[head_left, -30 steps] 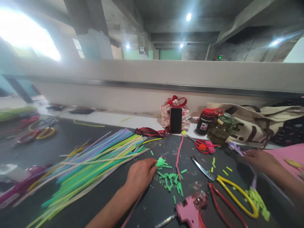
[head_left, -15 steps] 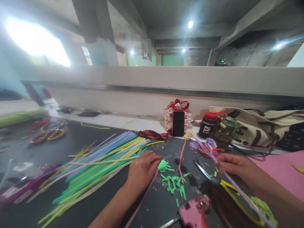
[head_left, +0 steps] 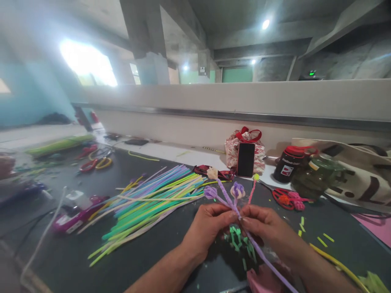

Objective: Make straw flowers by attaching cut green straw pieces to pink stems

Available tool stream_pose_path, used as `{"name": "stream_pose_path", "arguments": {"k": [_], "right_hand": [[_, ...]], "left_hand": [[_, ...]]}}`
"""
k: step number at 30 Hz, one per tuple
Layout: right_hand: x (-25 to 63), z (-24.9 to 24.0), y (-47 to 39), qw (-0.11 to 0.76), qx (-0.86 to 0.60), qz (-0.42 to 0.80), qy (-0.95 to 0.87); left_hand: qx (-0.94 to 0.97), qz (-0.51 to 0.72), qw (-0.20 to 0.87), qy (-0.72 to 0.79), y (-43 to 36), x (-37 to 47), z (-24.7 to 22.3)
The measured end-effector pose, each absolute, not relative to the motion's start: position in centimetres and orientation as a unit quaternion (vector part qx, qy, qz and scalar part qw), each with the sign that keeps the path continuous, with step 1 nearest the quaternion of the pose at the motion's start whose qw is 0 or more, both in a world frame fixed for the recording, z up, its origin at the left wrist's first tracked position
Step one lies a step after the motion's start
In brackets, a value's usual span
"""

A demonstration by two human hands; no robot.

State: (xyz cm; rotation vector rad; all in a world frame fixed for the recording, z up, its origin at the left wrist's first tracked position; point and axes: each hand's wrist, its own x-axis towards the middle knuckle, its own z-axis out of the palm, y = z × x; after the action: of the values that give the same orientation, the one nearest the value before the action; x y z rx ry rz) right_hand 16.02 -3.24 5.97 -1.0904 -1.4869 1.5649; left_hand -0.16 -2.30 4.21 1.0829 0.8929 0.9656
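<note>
A purple pipe-cleaner flower stem [head_left: 259, 252] with three branches is pinched between both my hands, just below where the branches meet. One branch carries a cream bloom [head_left: 213, 173], another a purple bloom [head_left: 210, 192], and the third a purple-and-cream bloom [head_left: 237, 190]. My left hand [head_left: 212, 228] is closed with its thumb and forefinger at the joint. On the other side, the fingertips of my right hand [head_left: 264, 226] grip the same spot. Green pipe-cleaner snippets [head_left: 236, 238] lie beneath the hands. Behind them stands out a pink pipe-cleaner stem [head_left: 252, 191] with a yellow tip.
Coloured pipe cleaners [head_left: 146, 207] spread across the left of the dark table. A purple glue gun [head_left: 76, 215] and scissors [head_left: 96, 162] lie farther left. At the back are a phone [head_left: 246, 160], a black bottle [head_left: 287, 165] and a green jug [head_left: 317, 175]. A pink glue gun [head_left: 265, 280] sits in front.
My right hand has brought the purple flower stem leftward to the middle. My left hand has moved from beside the green-tufted stem to grip the purple one. The view has turned left.
</note>
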Motion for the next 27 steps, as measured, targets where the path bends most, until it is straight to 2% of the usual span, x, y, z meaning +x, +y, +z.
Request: {"name": "stream_pose_path", "arguments": {"k": [5, 8, 13, 19, 23, 27], "right_hand": [[15.9, 5.3, -3.9, 0.346, -0.413, 0.628, -0.561], [17.1, 4.3, -4.1, 0.353, -0.445, 0.620, -0.542], [19.0, 3.1, -3.9, 0.346, -0.496, 0.623, -0.496], [18.6, 3.3, -4.1, 0.342, -0.478, 0.611, -0.530], [18.3, 3.7, -4.3, 0.330, -0.478, 0.607, -0.543], [18.7, 3.6, -4.2, 0.326, -0.482, 0.612, -0.535]], "left_hand": [[0.363, 0.453, 0.725, 0.371, -2.1, -0.3, 4.7], [0.346, 0.471, 0.730, 0.355, -1.8, -1.7, 5.9], [0.332, 0.570, 0.612, 0.436, 0.6, -6.6, 8.4], [0.267, 0.682, 0.473, 0.490, 7.0, -16.0, 12.2], [0.285, 0.643, 0.506, 0.500, 7.5, -17.1, 12.2], [0.349, 0.539, 0.591, 0.487, 3.8, -11.6, 9.0]]}}
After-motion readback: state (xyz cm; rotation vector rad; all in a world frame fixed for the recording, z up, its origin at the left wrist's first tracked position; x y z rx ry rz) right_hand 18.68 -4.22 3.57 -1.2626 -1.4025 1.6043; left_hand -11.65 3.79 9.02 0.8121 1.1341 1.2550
